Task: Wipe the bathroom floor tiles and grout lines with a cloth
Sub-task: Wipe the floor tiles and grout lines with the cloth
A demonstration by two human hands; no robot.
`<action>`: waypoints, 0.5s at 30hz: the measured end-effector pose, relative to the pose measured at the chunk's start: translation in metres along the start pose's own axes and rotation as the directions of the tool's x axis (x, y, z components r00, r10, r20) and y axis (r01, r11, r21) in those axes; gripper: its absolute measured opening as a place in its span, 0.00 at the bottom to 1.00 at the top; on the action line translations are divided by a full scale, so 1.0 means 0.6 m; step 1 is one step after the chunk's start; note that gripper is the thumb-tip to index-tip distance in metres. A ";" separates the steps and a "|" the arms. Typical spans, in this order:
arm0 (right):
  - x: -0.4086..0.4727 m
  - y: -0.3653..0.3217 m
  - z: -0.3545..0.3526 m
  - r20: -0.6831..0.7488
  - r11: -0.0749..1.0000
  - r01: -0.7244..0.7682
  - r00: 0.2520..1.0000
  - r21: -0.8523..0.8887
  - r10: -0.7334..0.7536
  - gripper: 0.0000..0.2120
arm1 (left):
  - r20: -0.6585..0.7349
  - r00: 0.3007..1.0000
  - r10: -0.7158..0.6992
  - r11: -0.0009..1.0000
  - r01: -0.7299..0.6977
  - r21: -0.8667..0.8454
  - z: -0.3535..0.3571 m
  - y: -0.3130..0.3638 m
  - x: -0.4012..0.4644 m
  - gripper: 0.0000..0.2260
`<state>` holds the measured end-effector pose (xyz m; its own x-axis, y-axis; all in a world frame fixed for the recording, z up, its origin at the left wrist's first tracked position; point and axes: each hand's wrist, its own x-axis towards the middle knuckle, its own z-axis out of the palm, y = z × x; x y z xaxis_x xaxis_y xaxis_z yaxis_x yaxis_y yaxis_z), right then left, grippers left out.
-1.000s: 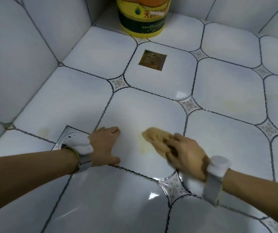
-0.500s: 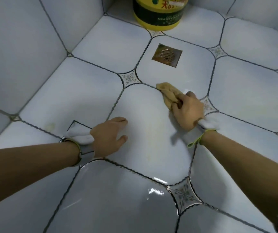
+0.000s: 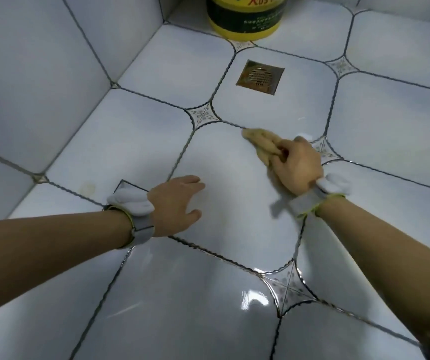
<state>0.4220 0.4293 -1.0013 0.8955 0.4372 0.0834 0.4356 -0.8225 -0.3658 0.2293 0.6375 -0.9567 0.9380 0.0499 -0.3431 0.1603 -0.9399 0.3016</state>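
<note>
A crumpled tan cloth (image 3: 259, 142) lies on the pale floor tile (image 3: 229, 178), against the dark grout line (image 3: 230, 123) at the tile's far edge. My right hand (image 3: 298, 165) grips the cloth with curled fingers and presses it onto the tile. My left hand (image 3: 176, 203) rests flat on the same tile's near left side, fingers spread, holding nothing. Both wrists wear grey bands with white devices.
A square brass floor drain (image 3: 260, 77) sits in the tile beyond the cloth. A yellow and black bucket (image 3: 245, 18) stands in the far corner. A tiled wall (image 3: 40, 74) rises along the left. A small yellowish stain (image 3: 88, 188) marks the tile left of my left wrist.
My right hand has swept the cloth from the near middle of the tile up to its far edge by the grout line. My left hand has stayed planted.
</note>
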 end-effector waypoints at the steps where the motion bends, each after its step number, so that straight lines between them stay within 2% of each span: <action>1: 0.030 0.003 -0.003 -0.038 0.994 -0.109 0.993 -0.012 0.108 0.11 | 0.003 1.000 0.008 1.000 -0.008 0.024 -0.002 -0.001 0.001 0.29; 2: 0.042 0.001 -0.003 -0.047 0.986 -0.164 0.985 -0.019 0.163 0.11 | -0.002 1.000 0.014 0.999 -0.014 0.047 -0.006 -0.003 0.003 0.30; 4: 0.021 -0.022 -0.001 -0.030 0.991 -0.127 0.992 -0.029 0.127 0.09 | -0.026 1.000 0.009 0.997 -0.007 0.074 -0.021 -0.011 0.009 0.31; 7: -0.096 -0.061 0.016 0.099 0.988 0.142 0.984 0.052 -0.147 0.16 | -0.028 0.999 -0.041 0.992 0.044 0.122 -0.041 -0.030 0.016 0.38; 8: -0.148 -0.072 0.016 0.191 0.960 0.253 0.943 0.117 -0.272 0.19 | -0.017 0.998 -0.054 0.988 0.056 0.145 -0.044 -0.038 0.016 0.41; 10: -0.238 -0.081 0.009 0.372 0.885 0.405 0.803 0.231 -0.465 0.20 | 0.008 0.998 -0.068 0.982 0.065 0.179 -0.044 -0.050 0.013 0.43; 12: -0.276 -0.077 0.001 0.428 0.833 0.458 0.715 0.311 -0.553 0.19 | 0.045 0.997 -0.067 0.977 0.057 0.204 -0.039 -0.057 0.007 0.45; 13: -0.267 -0.071 -0.002 0.416 0.826 0.464 0.715 0.319 -0.562 0.18 | 0.058 0.996 -0.067 0.977 0.053 0.208 -0.035 -0.059 0.005 0.45; 15: -0.207 -0.064 0.002 0.318 0.859 0.447 0.800 0.250 -0.509 0.21 | 0.051 0.997 -0.064 0.979 0.053 0.199 -0.036 -0.062 0.008 0.44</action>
<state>0.2941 0.4069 -0.9989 0.4656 0.8840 -0.0417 0.7518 -0.4199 -0.5085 0.2343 0.6800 -0.9506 0.9089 0.0926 -0.4066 0.1449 -0.9844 0.0997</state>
